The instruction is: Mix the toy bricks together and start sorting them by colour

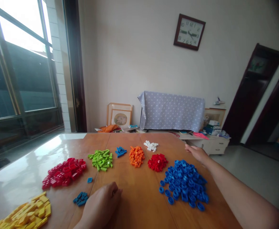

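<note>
Our left hand [104, 203] is loosely curled just beside the teal plastic bricks [81, 199]; our right hand [197, 153], partly curled, is near the blue round pieces [187, 182]. We cannot tell whether either holds anything. Lying on the wooden table [136, 194], both kinds look light, stiff and smooth, best pinched by their sides. We read only numerals on the wall clock [189, 32].

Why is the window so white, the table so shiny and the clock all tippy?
Head view: the window is washed out white up high by bright daylight; head view: the table gleams on its left side, probably reflecting that light; head view: the clock leans, and so does the dark doorway, probably because a wide lens bends things.
</note>
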The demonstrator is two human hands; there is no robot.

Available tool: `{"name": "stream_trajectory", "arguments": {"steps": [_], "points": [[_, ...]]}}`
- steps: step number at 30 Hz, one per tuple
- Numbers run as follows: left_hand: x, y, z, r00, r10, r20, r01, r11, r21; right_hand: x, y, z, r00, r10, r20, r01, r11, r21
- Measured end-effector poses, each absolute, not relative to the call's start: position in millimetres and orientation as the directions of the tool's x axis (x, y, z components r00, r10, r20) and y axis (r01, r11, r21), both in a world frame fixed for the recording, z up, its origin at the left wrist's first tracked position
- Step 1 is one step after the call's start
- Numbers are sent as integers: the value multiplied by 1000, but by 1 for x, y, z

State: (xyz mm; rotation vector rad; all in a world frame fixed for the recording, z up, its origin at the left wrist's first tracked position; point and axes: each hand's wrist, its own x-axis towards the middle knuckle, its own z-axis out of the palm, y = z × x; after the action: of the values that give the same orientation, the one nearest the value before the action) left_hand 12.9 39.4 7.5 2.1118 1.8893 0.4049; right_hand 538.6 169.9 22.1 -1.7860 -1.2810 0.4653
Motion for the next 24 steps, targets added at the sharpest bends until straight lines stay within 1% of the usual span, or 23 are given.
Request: {"name": "stream_trajectory", "arguments": {"steps": [3, 5, 8, 10, 12, 14, 20, 24], "points": [[12, 40, 8, 124, 992, 31, 908, -126, 400, 573, 134, 4, 524, 835, 170, 502, -142, -853], [14, 40, 9, 128, 991, 50, 899, -137, 415, 581, 120, -11, 575, 803, 154, 445, -149, -883], [21, 37, 10, 132, 985, 108, 870, -167, 464, 573, 117, -32, 596, 792, 133, 393, -143, -909], [27, 34, 9, 161, 971, 178, 830, -230, 507, 558, 124, -40, 591, 799, 110, 373, -150, -916], [33, 30, 6, 216, 941, 259, 793, -324, 516, 539, 135, -43, 552, 828, 99, 391, -152, -908], [37, 27, 1, 274, 916, 295, 776, -391, 495, 519, 146, -43, 490, 865, 109, 435, -134, -890], [44, 22, -6, 386, 890, 243, 759, -456, 465, 461, 165, -37, 349, 926, 141, 495, -55, -867], [48, 20, -4, 430, 889, 159, 768, -452, 454, 424, 167, -33, 269, 946, 182, 523, 15, -852]]}}
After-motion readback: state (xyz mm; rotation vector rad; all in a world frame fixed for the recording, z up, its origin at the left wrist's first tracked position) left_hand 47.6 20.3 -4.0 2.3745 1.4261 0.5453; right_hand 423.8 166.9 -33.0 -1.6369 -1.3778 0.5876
